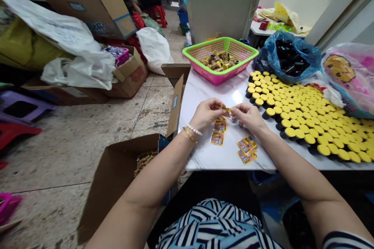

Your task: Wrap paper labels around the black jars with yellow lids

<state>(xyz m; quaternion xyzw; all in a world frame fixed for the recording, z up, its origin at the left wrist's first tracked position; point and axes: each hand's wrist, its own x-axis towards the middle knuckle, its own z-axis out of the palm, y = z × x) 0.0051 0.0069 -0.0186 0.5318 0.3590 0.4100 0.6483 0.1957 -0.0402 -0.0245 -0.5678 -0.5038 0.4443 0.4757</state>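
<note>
White marble-topped table (201, 155), centre of the frame: the left hand (207, 113) and right hand (248, 116) sit close together above it, the fingertips (233, 108) of both pinching one small yellow printed packet (225, 110) between them. Grip narrow; nothing else is held. Left wrist carries a white pearl bracelet (194, 129) and a thin gold bangle (190, 134).

Count on the table: one loose column of about three packets (219, 129) below the left hand; one overlapping pile of about three or four packets (247, 148) below the right. Upper centre: one green-and-pink plastic basket (233, 44) holding a heap of gold-wrapped items (219, 61), not countable from here. Right of the hands: black cylinders with yellow tops (295, 113), upright and tightly packed, well over a hundred, exact count not possible. Upper right: one blue plastic bag (288, 58) of black pieces. Lower left: one open cardboard box (113, 183).

Risk: the right forearm (288, 151) lies just beside the lowest cylinders, so a sideways sweep could topple rows; a nudge could send packets over the table's front edge.
</note>
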